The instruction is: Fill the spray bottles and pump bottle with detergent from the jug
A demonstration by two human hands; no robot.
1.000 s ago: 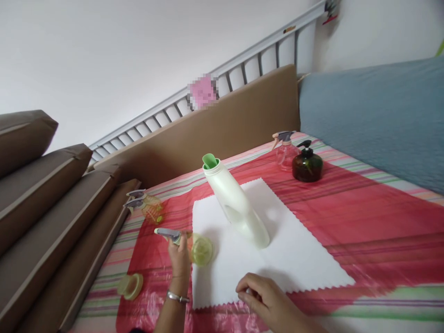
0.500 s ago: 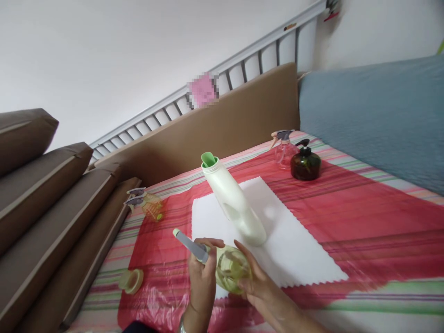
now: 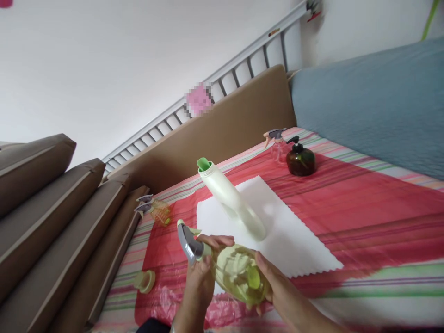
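A translucent yellow-green spray bottle [image 3: 233, 273] with a grey trigger head lies tilted between my hands above the red plastic sheet. My left hand [image 3: 204, 270] is closed round its neck, just below the trigger head. The lower end of the bottle is in my right hand [image 3: 280, 286], thumb along the side and fingers partly hidden underneath. Beyond them a tall pale bottle [image 3: 236, 206] with an open green spout stands on the white scalloped-edge cloth [image 3: 298, 245]. A pale green cap [image 3: 144, 281] sits on the sheet to the left of my left hand.
Orange spray bottles [image 3: 160, 213] lie at the back left. A pink spray bottle [image 3: 278, 150] and a dark pump bottle [image 3: 301, 159] stand at the back right. Brown cushions [image 3: 52, 226] line the left, with a brown padded board [image 3: 215, 129] behind.
Between my hands the spray bottle has turned, so its trigger head and its long side now show more. My right hand has shifted slightly right, and the camera view has moved a little.
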